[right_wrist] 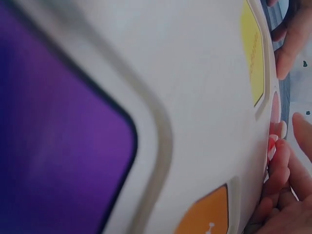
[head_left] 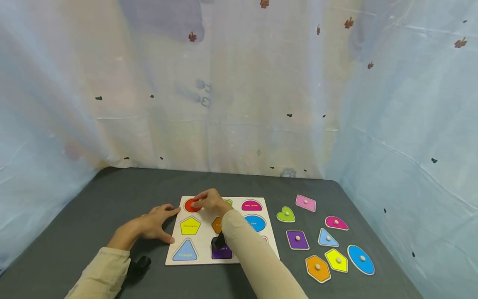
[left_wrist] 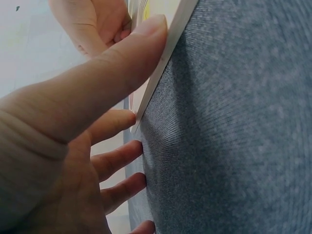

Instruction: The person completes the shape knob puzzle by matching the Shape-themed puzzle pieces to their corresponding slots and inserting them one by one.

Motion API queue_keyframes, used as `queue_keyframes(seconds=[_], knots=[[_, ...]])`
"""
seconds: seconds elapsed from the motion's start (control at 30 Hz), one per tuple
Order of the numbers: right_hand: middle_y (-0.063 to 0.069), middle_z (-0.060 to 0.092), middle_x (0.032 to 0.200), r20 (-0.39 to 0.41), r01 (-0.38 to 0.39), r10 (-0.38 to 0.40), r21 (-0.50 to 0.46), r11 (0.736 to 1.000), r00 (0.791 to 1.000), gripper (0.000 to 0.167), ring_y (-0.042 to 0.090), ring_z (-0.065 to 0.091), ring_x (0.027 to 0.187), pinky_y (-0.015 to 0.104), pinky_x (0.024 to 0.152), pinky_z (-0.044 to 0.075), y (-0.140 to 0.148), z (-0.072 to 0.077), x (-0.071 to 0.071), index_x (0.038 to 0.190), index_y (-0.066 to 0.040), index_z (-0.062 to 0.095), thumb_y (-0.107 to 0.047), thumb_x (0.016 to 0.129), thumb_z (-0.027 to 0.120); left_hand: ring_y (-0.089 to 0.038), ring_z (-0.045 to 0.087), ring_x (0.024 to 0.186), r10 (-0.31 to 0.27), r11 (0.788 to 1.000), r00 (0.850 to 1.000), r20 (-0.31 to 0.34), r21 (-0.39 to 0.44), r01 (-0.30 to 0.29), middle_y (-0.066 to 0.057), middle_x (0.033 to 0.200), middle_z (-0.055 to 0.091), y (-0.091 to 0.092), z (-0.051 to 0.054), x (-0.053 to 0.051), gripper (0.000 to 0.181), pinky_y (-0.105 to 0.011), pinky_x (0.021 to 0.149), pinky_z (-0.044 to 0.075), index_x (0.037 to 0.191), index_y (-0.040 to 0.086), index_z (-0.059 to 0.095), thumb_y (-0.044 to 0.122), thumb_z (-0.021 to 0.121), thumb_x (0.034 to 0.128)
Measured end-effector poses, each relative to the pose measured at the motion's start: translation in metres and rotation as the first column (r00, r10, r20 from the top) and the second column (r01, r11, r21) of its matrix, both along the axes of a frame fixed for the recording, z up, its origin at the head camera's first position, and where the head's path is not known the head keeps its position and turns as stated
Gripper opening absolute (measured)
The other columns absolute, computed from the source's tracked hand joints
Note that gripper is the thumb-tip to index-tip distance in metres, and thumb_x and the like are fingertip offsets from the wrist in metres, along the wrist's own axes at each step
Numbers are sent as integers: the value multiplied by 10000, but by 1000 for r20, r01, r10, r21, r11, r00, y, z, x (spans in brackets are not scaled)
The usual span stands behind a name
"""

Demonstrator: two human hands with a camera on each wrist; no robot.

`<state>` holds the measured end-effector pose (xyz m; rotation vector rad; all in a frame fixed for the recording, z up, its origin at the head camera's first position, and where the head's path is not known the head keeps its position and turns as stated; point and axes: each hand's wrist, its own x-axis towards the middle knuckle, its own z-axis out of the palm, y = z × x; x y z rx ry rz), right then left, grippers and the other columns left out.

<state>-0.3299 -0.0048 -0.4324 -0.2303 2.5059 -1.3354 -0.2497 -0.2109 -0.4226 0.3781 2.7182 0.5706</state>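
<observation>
A white shape puzzle board (head_left: 203,241) lies on the dark table, with coloured, labelled recesses. My right hand (head_left: 213,201) is over its far-left corner, fingertips pinching a red circle piece (head_left: 191,205) at the circle recess. In the right wrist view a bit of red piece (right_wrist: 271,146) shows between the fingers, mostly hidden. Along the board's left edge, my left hand (head_left: 157,222) rests with fingers spread; its thumb (left_wrist: 151,36) touches the edge and the index fingertip meets the corner. Yellow pentagon (head_left: 190,226) and blue triangle (head_left: 185,251) recesses show nearby; the right forearm covers part of the board.
Right of the board lie several knobbed pieces: a pink one (head_left: 306,203), green heart (head_left: 286,214), magenta half round (head_left: 336,223), purple square (head_left: 297,240), light-blue triangle (head_left: 328,238), yellow pentagon (head_left: 337,261), orange hexagon (head_left: 318,268) and blue oval (head_left: 360,259). Pale curtains (head_left: 239,137) surround the table.
</observation>
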Motion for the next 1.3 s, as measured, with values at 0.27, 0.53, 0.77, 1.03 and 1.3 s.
queue_keyframes(seconds=[0.27,0.53,0.77,1.03,1.3], knots=[[60,734,1063,0,-65,65,-17,998,998,291,134,565,894,213,808,488,7,-1,-2,1144,-87,775,-246,900,779,-509,303,1405,11,1000,1000,0,-11,-11,-256,1571,308,1,-1,-2,1081,-791,1052,278,1579,125,357,428,913,702],[43,697,1182,55,-106,109,-58,993,993,311,172,575,1023,310,952,511,14,-2,-7,1172,-124,766,-284,905,774,-509,302,1406,18,1000,1000,2,-8,-18,-261,1572,304,2,0,-3,1089,-779,1061,285,1582,134,353,429,915,698],[32,675,1249,87,-134,142,-86,987,986,333,214,564,1150,437,1099,454,18,-4,-8,1196,-183,761,-342,904,769,-498,311,1402,18,1000,1000,-6,-18,-18,-253,1565,316,2,1,-1,1084,-774,1063,289,1581,135,357,423,917,698],[53,665,1290,85,-128,137,-105,986,987,347,259,547,1238,522,1159,392,23,-4,-8,1224,-195,743,-358,918,749,-490,316,1399,10,1000,1000,-14,-13,-10,-244,1562,323,3,0,0,1081,-782,1063,277,1582,136,355,423,914,703],[47,687,1266,79,-103,117,-163,981,990,316,266,571,1230,552,1170,382,27,2,-2,1206,-201,739,-352,929,735,-496,312,1403,8,1000,1000,-22,-18,-8,-250,1565,318,1,-3,-1,1087,-770,1062,296,1585,137,347,429,913,704]])
